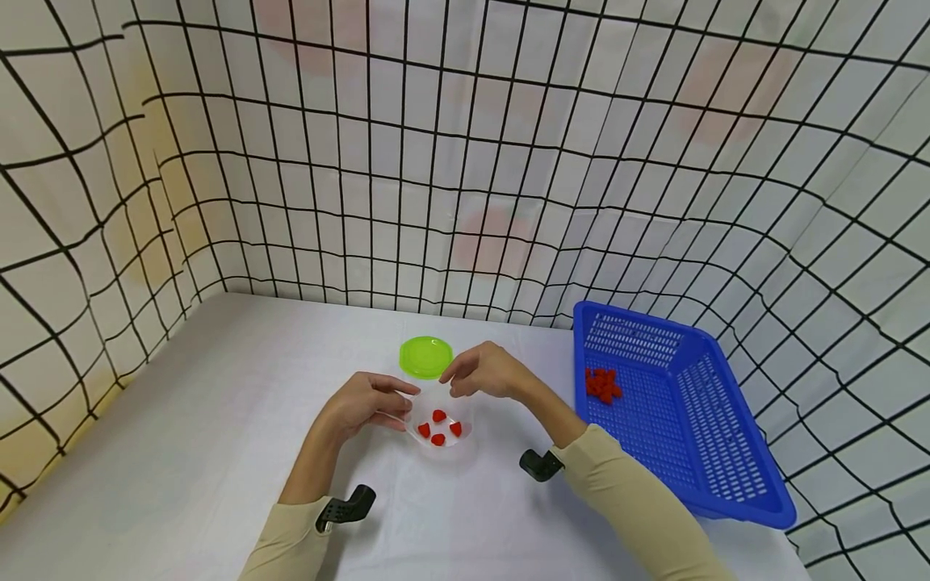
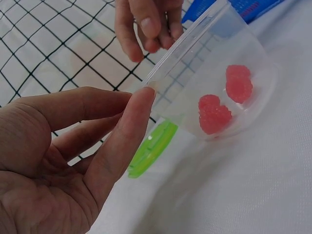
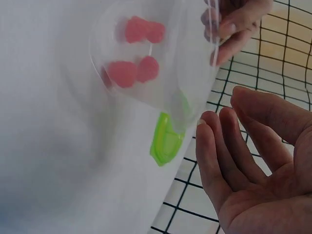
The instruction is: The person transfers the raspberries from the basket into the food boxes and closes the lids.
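Beige sleeves [image 1: 639, 508] sit closest to the camera, coming up from the bottom edge, with a small black gadget [image 1: 540, 466] at each cuff. Past those it's all about one see-through container [image 2: 195, 83], pretty much front and centre over the white tabletop [image 1: 182, 420], between the two hands. Can't tell if its base is fully flat on the cloth.

Left hand [image 1: 370, 399] has the left side of the rim pinched with the thumb and fingers. Right hand [image 1: 490, 371] isn't gripping anything: its fingers are loosely bent, with a gap between thumb and fingertips, near the far right part of the rim. Honestly can't tell if a fingertip brushes the plastic.

Four red pieces [image 1: 438, 440] lie on the bottom of the container, spread out in a rough ring. Just behind it there's a lime-green lid [image 1: 426, 357] on the table.

Over to the right is a blue basket [image 1: 654, 411] with a little heap of red bits [image 1: 603, 386] against its left side. Black mesh [image 1: 369, 121] runs around the back and both sides, with pale fabric behind it.
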Demonstrator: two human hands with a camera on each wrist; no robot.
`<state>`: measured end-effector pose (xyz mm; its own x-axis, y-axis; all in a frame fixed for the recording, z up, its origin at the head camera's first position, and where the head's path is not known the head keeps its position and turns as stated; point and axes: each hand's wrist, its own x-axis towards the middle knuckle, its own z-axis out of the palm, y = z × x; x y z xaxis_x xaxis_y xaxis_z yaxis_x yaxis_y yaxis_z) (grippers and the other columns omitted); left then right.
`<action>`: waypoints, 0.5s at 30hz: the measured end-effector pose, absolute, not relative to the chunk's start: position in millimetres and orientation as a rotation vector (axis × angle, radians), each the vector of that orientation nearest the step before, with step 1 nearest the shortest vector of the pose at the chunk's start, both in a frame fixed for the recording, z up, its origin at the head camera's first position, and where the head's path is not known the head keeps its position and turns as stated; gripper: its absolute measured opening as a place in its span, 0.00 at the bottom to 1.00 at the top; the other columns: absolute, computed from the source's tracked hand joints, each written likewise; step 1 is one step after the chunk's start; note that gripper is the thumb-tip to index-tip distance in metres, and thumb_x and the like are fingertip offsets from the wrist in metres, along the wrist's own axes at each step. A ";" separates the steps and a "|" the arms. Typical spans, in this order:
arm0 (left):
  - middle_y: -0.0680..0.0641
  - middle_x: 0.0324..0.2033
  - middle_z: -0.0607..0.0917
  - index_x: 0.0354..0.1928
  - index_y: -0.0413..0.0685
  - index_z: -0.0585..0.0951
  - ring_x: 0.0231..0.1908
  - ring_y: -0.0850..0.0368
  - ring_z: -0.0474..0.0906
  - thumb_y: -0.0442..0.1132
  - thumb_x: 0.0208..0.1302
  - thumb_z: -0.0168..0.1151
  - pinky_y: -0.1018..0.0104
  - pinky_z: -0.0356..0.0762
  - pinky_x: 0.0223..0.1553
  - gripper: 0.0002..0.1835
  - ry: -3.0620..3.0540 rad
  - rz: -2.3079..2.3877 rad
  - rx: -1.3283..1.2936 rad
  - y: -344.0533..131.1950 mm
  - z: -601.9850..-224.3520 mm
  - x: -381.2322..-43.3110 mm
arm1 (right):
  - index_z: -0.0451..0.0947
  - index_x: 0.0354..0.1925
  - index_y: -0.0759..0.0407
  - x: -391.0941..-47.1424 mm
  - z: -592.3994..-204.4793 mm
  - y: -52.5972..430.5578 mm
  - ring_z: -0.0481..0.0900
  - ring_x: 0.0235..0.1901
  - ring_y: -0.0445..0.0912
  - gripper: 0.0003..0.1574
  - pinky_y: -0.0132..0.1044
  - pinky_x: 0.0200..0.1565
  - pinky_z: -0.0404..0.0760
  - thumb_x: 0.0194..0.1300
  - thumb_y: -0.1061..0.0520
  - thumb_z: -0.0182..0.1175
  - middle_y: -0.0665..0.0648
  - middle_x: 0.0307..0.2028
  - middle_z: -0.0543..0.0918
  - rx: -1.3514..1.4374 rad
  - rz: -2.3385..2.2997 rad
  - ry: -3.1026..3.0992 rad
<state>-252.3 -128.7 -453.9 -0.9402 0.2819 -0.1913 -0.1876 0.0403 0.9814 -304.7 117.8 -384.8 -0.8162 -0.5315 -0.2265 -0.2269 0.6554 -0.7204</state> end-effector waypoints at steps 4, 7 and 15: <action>0.42 0.35 0.88 0.56 0.26 0.81 0.32 0.55 0.84 0.30 0.65 0.62 0.59 0.90 0.37 0.19 1.987 1.966 0.099 -128.4 -453.6 -252.1 | 0.89 0.45 0.52 -308.4 -371.2 127.5 0.87 0.39 0.45 0.12 0.51 0.53 0.86 0.62 0.56 0.69 0.50 0.36 0.90 -0.588 -0.979 2.498; 0.40 0.37 0.88 0.56 0.25 0.80 0.32 0.55 0.84 0.30 0.65 0.63 0.59 0.90 0.37 0.20 1.978 1.972 0.107 -128.9 -453.7 -252.0 | 0.89 0.45 0.51 -311.8 -360.9 136.6 0.87 0.39 0.46 0.12 0.48 0.52 0.87 0.62 0.56 0.70 0.51 0.37 0.90 -0.576 -0.988 2.535; 0.38 0.38 0.88 0.56 0.25 0.80 0.32 0.55 0.84 0.30 0.65 0.62 0.58 0.90 0.37 0.20 1.974 1.972 0.123 -129.2 -454.7 -252.0 | 0.87 0.50 0.51 -314.2 -337.1 170.5 0.87 0.43 0.50 0.16 0.46 0.52 0.87 0.63 0.55 0.69 0.55 0.43 0.89 -0.559 -1.018 2.583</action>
